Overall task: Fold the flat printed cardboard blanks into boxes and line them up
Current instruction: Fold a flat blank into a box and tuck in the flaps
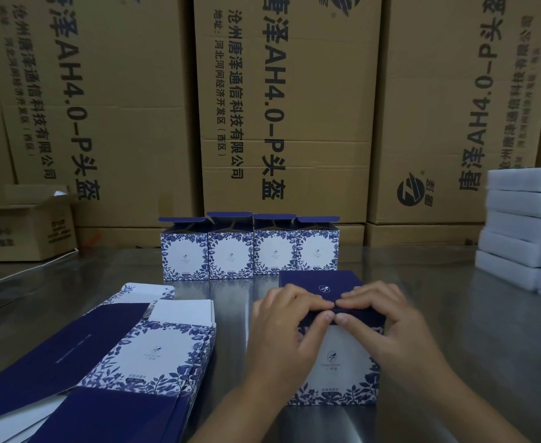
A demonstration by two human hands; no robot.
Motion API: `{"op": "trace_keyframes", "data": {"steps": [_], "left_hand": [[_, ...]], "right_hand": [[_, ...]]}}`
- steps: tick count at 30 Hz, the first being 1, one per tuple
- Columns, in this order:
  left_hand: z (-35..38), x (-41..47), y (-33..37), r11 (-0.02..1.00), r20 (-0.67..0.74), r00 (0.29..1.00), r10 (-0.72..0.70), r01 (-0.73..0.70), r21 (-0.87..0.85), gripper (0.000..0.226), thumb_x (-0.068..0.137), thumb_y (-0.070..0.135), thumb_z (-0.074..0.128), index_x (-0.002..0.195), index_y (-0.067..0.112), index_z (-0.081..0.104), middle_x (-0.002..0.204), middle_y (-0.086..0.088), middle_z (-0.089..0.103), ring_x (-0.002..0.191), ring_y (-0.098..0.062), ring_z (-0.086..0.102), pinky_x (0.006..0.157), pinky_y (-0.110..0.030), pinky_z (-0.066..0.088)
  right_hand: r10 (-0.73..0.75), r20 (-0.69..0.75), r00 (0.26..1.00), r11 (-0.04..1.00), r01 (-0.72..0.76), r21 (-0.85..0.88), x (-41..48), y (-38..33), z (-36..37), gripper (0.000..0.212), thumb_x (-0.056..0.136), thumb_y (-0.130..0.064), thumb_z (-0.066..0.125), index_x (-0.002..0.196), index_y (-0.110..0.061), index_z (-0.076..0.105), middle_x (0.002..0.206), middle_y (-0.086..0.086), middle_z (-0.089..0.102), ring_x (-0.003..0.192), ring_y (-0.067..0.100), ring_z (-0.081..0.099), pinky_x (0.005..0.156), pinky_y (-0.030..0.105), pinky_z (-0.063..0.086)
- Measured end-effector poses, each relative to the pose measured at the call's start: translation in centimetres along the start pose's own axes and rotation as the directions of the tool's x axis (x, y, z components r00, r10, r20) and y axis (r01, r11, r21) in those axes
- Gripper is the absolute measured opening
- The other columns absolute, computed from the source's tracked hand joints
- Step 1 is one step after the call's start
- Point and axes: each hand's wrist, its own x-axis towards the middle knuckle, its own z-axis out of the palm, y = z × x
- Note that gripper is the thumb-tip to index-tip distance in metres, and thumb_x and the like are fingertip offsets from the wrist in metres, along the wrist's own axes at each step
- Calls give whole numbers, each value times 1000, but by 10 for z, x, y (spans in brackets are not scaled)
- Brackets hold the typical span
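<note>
box (342,362): end flap pinched at near edge by left hand (289,318) and right hand (387,318), thumbs beneath, judged for tucking. four boxes (250,251) lined far; blanks (154,350) stacked near left.

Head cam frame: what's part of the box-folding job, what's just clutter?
Job: box being closed, its lid edge pinched by left hand and right hand; four folded boxes in a row; stack of flat blanks.
Lying about: big brown cartons; small open carton; white foam blocks.
</note>
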Motion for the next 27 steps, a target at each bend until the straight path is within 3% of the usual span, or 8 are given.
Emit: {"op": "trace_keyframes", "data": {"steps": [2,5,9,12,21,24,27], "left_hand": [[-3,2,0,1000,21,1000,-7,7,-28,23,84,43,53,91,30,71,89,19,61,92,1,53,84,-35,43],[-9,7,-3,986,82,994,-70,81,-144,21,77,43,64,89,29,74,89,20,63,93,1,55,88,-34,43],[-17,11,-8,955,143,982,-123,157,-254,13,75,19,78,87,22,76,88,17,68,94,1,59,87,-18,43],[-16,11,-7,950,121,983,-140,168,-264,14,74,13,78,85,21,77,86,16,69,93,2,60,84,-11,41],[-19,14,-11,917,181,966,-187,237,-319,18,72,14,79,81,29,76,85,17,71,94,5,60,86,-10,42],[-23,16,-16,891,224,948,-224,293,-348,20,73,14,79,82,30,75,92,20,71,98,7,60,87,-8,41],[-26,15,-23,920,216,949,-231,285,-268,23,78,19,75,88,39,72,104,25,67,109,12,52,94,-7,36]], "right_hand": [[46,18,999,997,-47,68,1,-1,-4,12,66,-29,72,77,-28,72,86,-15,68,96,5,58,83,8,38],[111,29,993,976,-115,186,2,1,-9,14,63,-12,78,73,-20,73,87,-6,71,96,3,60,81,7,40],[141,8,990,960,-139,244,2,3,-8,20,63,2,79,70,-16,72,85,1,72,94,3,61,81,7,42],[145,-17,989,955,-136,265,1,3,-5,22,63,5,78,68,-15,72,82,0,72,93,5,61,81,8,42],[129,-6,992,953,-123,278,0,6,-5,21,67,5,76,71,-15,71,87,1,71,93,3,61,80,6,42],[151,25,988,925,-151,349,3,12,-11,18,69,7,74,73,-10,69,91,2,73,98,4,64,83,10,45],[166,63,984,921,-178,348,3,20,-12,16,75,6,69,78,-10,66,100,-8,73,109,3,60,90,16,47]]}}
